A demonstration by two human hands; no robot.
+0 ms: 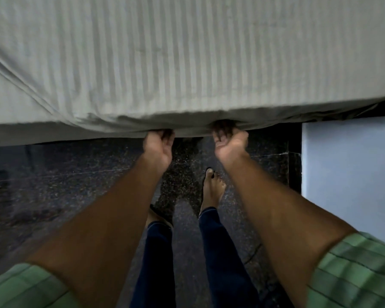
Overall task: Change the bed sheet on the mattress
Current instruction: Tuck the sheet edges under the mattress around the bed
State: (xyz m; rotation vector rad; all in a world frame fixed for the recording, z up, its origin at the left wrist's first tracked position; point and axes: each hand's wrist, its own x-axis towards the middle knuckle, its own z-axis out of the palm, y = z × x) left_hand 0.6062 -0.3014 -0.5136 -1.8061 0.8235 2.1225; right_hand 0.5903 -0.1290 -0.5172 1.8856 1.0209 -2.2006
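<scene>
Head view: left hand (157, 150) and right hand (228, 142) side by side, fingers curled under the lower edge of the bed sheet (187, 63), gripping it. Striped grey fabric stretched smooth above the hands, creased toward the left. Below the hands, dark speckled floor (53, 185); pale wall (349, 163) right.

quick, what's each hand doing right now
Left hand: grips the lower edge of the striped bed sheet.
Right hand: grips the same edge, fingers curled under it.
</scene>
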